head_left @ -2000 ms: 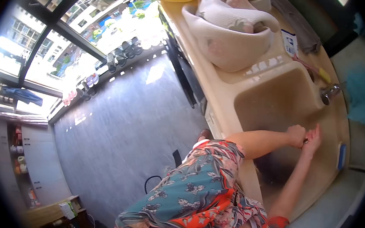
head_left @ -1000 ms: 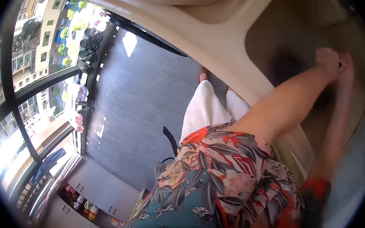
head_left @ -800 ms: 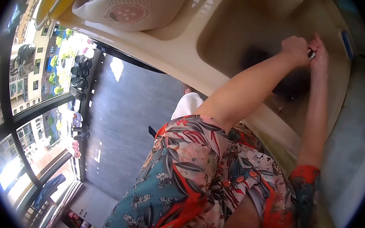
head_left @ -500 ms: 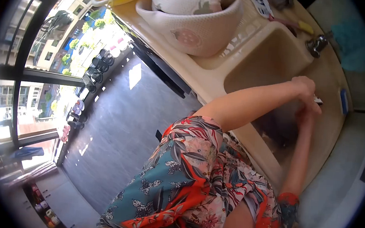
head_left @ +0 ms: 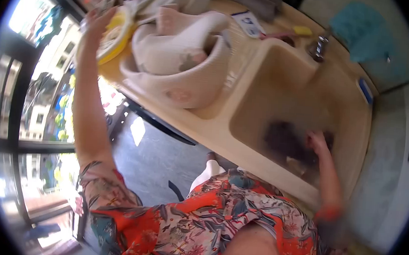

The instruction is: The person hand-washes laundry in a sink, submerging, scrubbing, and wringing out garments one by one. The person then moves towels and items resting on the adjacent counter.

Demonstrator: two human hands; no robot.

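My left hand (head_left: 99, 21) reaches out at the far left, over the rim of a yellow basin (head_left: 120, 38). Its fingers look curled around something greyish and crumpled, too blurred to name. Low in the beige sink (head_left: 248, 104), my right hand (head_left: 316, 141) has its fingers bent against a dark wet cloth (head_left: 286, 138). A small pale piece (head_left: 296, 165) lies beside that cloth, near the sink's front wall. Between my two arms, a white quilted fabric bundle with a strawberry print (head_left: 178, 64) rests on the drainboard.
A chrome tap (head_left: 320, 48) stands at the sink's back edge. Near it lie a brush with yellow bristles (head_left: 302, 31) and a white-and-blue packet (head_left: 248, 24). A blue brush (head_left: 365, 90) sits on the right rim. Turquoise cloth (head_left: 356, 31) hangs behind. Windows line the left side.
My hands were together over the sink's right side; now they are apart. The left has swung across to the yellow basin, while the right has gone down to the dark cloth. The view has turned left.
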